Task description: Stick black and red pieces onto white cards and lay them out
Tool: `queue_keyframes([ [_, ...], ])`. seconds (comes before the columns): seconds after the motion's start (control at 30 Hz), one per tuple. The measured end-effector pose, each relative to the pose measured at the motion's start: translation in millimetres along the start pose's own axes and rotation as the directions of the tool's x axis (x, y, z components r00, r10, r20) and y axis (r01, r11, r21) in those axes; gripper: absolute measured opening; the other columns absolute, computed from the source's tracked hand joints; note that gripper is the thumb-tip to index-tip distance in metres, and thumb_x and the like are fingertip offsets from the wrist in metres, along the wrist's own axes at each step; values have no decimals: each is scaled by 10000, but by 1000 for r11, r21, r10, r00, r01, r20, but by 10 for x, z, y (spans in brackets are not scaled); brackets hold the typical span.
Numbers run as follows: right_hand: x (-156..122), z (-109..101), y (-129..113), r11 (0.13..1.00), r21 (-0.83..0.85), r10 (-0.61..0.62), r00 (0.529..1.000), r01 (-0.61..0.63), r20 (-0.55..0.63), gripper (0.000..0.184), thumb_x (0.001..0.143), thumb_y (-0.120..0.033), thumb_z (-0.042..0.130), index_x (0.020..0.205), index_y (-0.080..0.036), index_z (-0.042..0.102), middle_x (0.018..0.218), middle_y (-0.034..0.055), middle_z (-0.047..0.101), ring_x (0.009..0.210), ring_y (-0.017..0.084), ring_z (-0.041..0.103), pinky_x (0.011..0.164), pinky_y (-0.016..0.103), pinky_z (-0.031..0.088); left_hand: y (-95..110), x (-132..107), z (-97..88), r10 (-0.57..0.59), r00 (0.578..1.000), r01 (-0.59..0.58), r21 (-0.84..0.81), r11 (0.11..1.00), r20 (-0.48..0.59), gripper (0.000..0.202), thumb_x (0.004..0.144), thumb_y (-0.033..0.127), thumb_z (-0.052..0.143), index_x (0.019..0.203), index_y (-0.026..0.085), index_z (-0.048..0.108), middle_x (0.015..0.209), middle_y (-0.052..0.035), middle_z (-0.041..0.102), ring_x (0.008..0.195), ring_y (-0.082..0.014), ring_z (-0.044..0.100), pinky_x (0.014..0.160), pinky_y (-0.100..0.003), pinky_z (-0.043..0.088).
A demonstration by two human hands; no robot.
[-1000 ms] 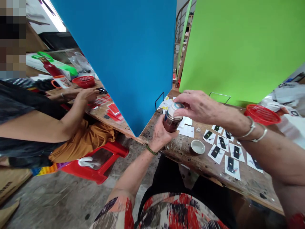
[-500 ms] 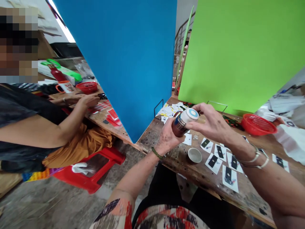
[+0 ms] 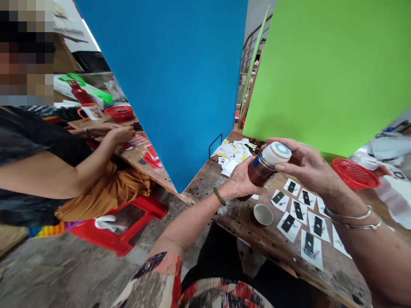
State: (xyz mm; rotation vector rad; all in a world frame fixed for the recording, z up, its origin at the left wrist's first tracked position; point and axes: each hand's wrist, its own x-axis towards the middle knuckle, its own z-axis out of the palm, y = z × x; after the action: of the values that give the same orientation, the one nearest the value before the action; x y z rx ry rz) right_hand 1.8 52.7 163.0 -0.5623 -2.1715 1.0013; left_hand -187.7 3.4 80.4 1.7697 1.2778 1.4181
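A dark red-brown thermos (image 3: 258, 173) with a metal neck and a blue patch is tilted in the air above the table, wrapped by the fingers of my left hand (image 3: 242, 180). Its white lid (image 3: 278, 153), marked with a blue ring on top, points up and to the right. My right hand (image 3: 303, 162) grips this lid, thumb at the near side and fingers behind, partly hidden. Below the thermos, a small pale bowl (image 3: 263, 214) stands near the table's front edge. Right of the bowl lie several white cards (image 3: 298, 211) with black strips on them.
A pile of paper pieces (image 3: 233, 153) lies behind my left hand. A blue board (image 3: 180, 85) and a green board (image 3: 324, 72) stand upright on the table (image 3: 231, 218). A red basket (image 3: 355, 173) is at right. A co-worker (image 3: 64, 171) sits at left beside a red stool (image 3: 128, 226).
Both hands and the thermos have moved to the right in view, the lid still in the right hand's fingers. The view has shifted slightly, uncovering more cards.
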Motion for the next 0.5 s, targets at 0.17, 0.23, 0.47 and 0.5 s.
queue_keyframes([
  [0.17,79,35,47,995,-91,7,973,-29,-232,565,749,-477,838,1227,-228,666,1161,90,739,1089,279,693,991,493,563,-69,176,100,14,996,-11,39,999,-94,624,518,201,877,1060,240,572,984,-20,694,848,-238,651,720,-386,545],
  [0.23,190,45,80,989,-144,-4,959,-38,-283,548,760,-469,824,1231,-237,668,1180,88,731,1116,288,685,1031,520,539,-99,278,144,26,990,-19,51,999,-141,632,515,171,872,1061,247,564,975,-22,694,838,-234,652,710,-378,539],
  [0.47,82,-137,270,944,-327,-44,958,-53,-283,814,851,-489,738,1550,-236,408,1559,166,474,1430,366,467,1126,588,459,-395,1073,-5,53,955,-10,147,989,-291,696,489,223,942,1083,218,579,1086,-52,677,1038,-267,654,894,-411,550],
  [0.5,-106,-121,308,931,-357,-11,973,-74,-231,868,837,-477,758,1576,-238,371,1586,174,438,1449,384,441,1130,601,453,-505,1248,-61,56,936,2,164,986,-348,729,460,232,961,1083,208,584,1116,-61,667,1075,-278,644,924,-422,546],
])
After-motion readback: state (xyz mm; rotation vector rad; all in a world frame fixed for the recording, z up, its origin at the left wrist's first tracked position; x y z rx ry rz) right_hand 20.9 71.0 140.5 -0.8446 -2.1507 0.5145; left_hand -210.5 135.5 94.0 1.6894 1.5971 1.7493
